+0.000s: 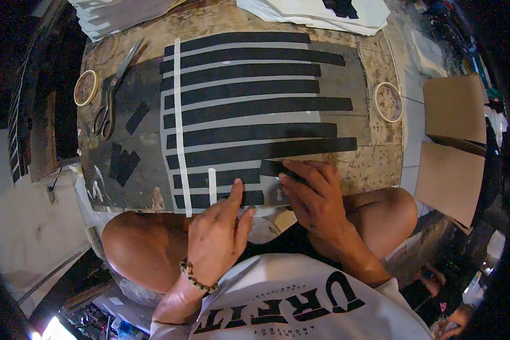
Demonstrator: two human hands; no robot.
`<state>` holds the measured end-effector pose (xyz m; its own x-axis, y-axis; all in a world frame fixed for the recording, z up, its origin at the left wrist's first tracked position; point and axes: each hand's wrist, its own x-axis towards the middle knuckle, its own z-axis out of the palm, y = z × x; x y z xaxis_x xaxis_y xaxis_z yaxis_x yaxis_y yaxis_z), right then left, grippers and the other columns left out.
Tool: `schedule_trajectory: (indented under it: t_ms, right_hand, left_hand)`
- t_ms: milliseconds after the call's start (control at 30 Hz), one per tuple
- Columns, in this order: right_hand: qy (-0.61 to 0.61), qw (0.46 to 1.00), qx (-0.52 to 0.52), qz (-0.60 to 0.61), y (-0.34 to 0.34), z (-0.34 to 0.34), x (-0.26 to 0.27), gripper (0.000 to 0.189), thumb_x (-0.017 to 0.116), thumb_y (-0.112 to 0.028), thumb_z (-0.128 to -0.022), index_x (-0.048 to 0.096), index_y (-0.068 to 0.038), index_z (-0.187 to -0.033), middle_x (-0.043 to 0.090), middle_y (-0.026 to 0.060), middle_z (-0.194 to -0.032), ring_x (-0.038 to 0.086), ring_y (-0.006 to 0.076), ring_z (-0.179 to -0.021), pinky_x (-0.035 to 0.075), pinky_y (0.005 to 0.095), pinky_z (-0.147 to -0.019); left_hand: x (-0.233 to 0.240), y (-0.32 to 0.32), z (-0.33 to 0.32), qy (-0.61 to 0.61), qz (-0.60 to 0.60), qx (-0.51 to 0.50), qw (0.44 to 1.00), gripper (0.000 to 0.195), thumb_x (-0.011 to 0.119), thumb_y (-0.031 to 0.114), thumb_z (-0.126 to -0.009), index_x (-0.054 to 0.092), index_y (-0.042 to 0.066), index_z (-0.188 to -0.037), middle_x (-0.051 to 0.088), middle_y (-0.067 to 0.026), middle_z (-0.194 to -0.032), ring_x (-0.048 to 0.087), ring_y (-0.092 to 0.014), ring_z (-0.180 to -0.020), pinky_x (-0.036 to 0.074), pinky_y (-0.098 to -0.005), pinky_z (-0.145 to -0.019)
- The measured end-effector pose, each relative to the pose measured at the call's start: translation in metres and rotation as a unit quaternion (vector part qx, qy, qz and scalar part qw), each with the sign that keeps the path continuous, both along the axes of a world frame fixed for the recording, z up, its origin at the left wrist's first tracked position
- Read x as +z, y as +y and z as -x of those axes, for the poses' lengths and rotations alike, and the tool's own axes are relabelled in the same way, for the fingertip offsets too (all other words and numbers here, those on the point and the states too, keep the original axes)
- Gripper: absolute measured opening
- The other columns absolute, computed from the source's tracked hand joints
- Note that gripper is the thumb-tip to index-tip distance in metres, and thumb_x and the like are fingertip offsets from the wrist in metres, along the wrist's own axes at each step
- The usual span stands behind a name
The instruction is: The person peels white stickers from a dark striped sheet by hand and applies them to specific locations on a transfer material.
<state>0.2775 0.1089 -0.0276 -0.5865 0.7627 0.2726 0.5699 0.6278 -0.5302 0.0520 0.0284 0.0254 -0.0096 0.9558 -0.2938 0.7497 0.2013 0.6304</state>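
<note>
Several long black strips [259,86] lie in rows across a pale grey sheet [295,118]. A narrow white tape [178,106] runs over their left ends, and a shorter tape piece [213,182] crosses two shorter strips near the front. My left hand [216,233] rests its index fingertip on the upper of these, a short black strip [248,175], with the thumb apart. At the right, my right hand [318,195] has its fingers on another black strip piece [270,168], whose left end meets the short strip's right end. Its far end is hidden under the fingers.
Metal scissors [112,87] lie on the worn wooden table [382,165], left of the sheet. Tape rings [86,88] sit at both sides. Black scraps [125,165] lie at left, stacked white sheets [276,12] at the back. Cardboard boxes [452,110] stand at right.
</note>
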Motion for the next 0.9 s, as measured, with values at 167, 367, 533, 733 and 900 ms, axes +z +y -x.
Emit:
schedule_trajectory:
  t_ms: [167, 367, 533, 733, 900]
  right_hand:
    - [0.018, 1.000, -0.003, 0.017, 0.006, 0.005, 0.001, 0.033, 0.085, -0.004, -0.079, 0.077, -0.009, -0.111, 0.073, 0.0098, -0.129, 0.065, 0.0330, -0.105, 0.052, 0.0443, -0.090]
    - [0.018, 0.999, 0.018, 0.023, 0.019, 0.012, 0.005, 0.028, 0.083, -0.001, -0.078, 0.073, -0.007, -0.103, 0.073, 0.0107, -0.117, 0.066, 0.0335, -0.098, 0.052, 0.0453, -0.085]
    - [0.003, 0.999, 0.023, 0.030, 0.020, 0.010, 0.006, 0.030, 0.081, -0.002, -0.080, 0.074, -0.008, -0.109, 0.071, 0.0102, -0.112, 0.065, 0.0330, -0.097, 0.051, 0.0462, -0.084]
    - [0.006, 0.999, 0.011, 0.053, 0.024, 0.013, 0.007, 0.033, 0.079, -0.002, -0.084, 0.076, -0.010, -0.116, 0.070, 0.0087, -0.109, 0.063, 0.0318, -0.097, 0.047, 0.0445, -0.086]
    - [0.025, 0.998, 0.022, 0.059, 0.023, 0.008, 0.011, 0.044, 0.079, -0.007, -0.076, 0.076, -0.015, -0.119, 0.069, 0.0090, -0.113, 0.064, 0.0344, -0.104, 0.048, 0.0493, -0.090]
  left_hand:
    - [-0.001, 0.000, -0.001, 0.007, 0.001, -0.004, 1.000, 0.058, 0.071, 0.023, -0.102, 0.056, -0.003, -0.151, 0.076, -0.0234, -0.097, 0.075, -0.041, -0.083, 0.059, -0.0476, -0.075]
    - [0.000, -0.001, -0.001, 0.013, -0.003, -0.004, 1.000, 0.059, 0.072, 0.025, -0.101, 0.057, -0.002, -0.151, 0.075, -0.0216, -0.092, 0.074, -0.038, -0.078, 0.059, -0.0466, -0.071]
    - [-0.004, -0.002, 0.000, 0.021, -0.033, -0.012, 0.999, 0.058, 0.074, 0.025, -0.100, 0.057, -0.001, -0.149, 0.074, -0.0186, -0.085, 0.073, -0.037, -0.071, 0.057, -0.0470, -0.064]
    - [-0.004, -0.003, 0.000, 0.024, -0.029, -0.017, 0.999, 0.060, 0.074, 0.026, -0.099, 0.057, -0.002, -0.150, 0.074, -0.0192, -0.086, 0.073, -0.037, -0.071, 0.057, -0.0472, -0.064]
    - [-0.007, -0.004, 0.000, 0.022, -0.038, -0.020, 0.999, 0.062, 0.075, 0.024, -0.098, 0.056, -0.002, -0.151, 0.074, -0.0194, -0.087, 0.073, -0.037, -0.071, 0.057, -0.0474, -0.064]
